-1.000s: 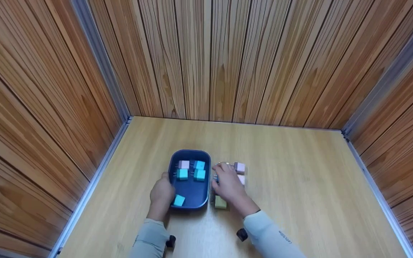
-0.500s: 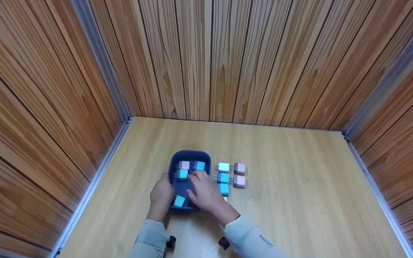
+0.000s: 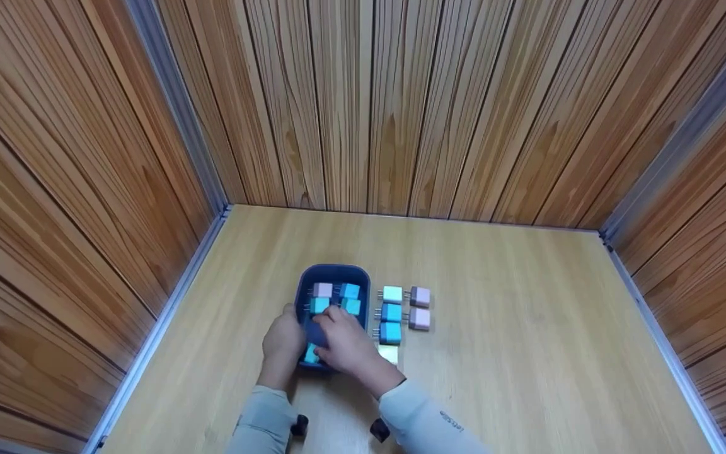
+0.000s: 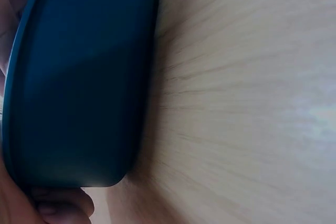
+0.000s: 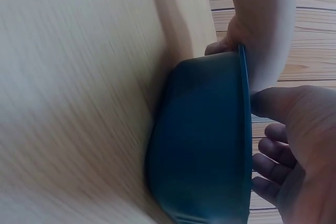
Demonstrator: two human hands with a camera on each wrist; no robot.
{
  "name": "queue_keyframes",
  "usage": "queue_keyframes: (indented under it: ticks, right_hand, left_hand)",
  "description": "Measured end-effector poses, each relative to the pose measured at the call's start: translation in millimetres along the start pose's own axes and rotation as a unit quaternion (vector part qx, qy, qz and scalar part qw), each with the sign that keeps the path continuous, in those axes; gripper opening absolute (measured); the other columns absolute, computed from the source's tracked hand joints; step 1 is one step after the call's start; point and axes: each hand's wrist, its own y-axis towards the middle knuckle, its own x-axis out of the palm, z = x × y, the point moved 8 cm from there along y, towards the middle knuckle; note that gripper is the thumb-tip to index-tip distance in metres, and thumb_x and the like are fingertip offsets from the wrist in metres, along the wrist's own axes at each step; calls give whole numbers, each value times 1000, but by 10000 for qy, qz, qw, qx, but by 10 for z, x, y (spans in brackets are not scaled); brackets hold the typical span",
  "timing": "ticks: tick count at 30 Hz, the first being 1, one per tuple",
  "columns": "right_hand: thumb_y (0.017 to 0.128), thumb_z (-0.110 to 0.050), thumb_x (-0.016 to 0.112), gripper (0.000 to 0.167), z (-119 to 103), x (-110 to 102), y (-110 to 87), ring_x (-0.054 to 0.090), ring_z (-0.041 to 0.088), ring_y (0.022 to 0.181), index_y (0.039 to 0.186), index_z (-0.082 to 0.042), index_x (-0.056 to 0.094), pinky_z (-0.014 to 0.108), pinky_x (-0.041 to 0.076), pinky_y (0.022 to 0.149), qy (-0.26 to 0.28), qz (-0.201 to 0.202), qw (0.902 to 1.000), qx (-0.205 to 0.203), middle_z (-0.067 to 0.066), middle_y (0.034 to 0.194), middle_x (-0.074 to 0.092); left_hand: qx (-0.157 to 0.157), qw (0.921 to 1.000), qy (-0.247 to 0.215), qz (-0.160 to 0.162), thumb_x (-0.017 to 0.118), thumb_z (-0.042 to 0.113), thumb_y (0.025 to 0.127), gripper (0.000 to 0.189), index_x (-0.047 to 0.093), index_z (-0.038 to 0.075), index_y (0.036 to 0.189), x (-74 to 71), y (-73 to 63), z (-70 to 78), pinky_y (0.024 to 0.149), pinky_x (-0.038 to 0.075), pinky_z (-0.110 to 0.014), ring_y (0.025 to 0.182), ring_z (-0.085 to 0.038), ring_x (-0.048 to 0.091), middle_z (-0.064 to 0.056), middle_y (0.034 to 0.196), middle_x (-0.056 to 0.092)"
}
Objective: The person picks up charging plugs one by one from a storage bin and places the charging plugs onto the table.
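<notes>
A dark blue bin [image 3: 335,270] stands on the table with several small cube-shaped plug chargers inside. My left hand [image 3: 283,343] grips its left side; in the left wrist view fingers [image 4: 65,203] curl below the rim at one end. Over the bin's near half, my right hand [image 3: 351,345] reaches in with thumb and fingers apart, its thumb right at a teal charger [image 3: 311,355] in the near-left corner. In the right wrist view its fingertips disappear behind the bin wall. Farther in lie a pink charger [image 3: 322,290], a blue charger [image 3: 350,291] and two teal chargers [image 3: 351,306].
Right of the bin, more chargers lie in two columns on the table [image 3: 514,328]: a pale green one [image 3: 392,294], two blue ones [image 3: 391,333], a pale yellow one [image 3: 388,354], and two pink ones [image 3: 420,297]. Wood-panelled walls [image 3: 388,113] enclose the back and sides.
My right hand has moved left from the chargers on the table into the bin, then slightly nearer and left toward the near-left teal charger. My left hand has stayed on the bin.
</notes>
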Motion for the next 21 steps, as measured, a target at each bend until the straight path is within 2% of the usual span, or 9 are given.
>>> queue_keyframes:
  ticks: [10, 15, 21]
  right_hand:
    - [91, -29, 79, 52, 63, 175, 21, 55, 19, 119, 138, -13, 62, 36, 51, 101, 397, -165, 9989, 210, 2, 133, 56]
    - [90, -30, 80, 55, 97, 247, 60, 56, 18, 120, 140, -14, 61, 36, 51, 101, 640, -324, 9967, 375, 2, 133, 55]
    - [89, -32, 81, 57, 126, 348, 80, 58, 16, 116, 140, -17, 61, 38, 53, 100, 919, -580, 9913, 748, 2, 135, 53]
  left_hand:
    - [-85, 9999, -72, -126, 45, 15, 106, 43, 47, 1, 147, 27, 12, -6, 89, 53, -55, 110, -35, 68, -21, 126, 68]
    - [-94, 9999, 3, -66, 50, 13, 102, 46, 47, 2, 146, 9, 19, -11, 85, 53, -56, 107, -36, 68, -21, 123, 69]
    - [-70, 9999, -3, -95, 50, 13, 103, 46, 46, 0, 146, 13, 10, -18, 84, 53, -55, 104, -35, 68, -21, 121, 69]
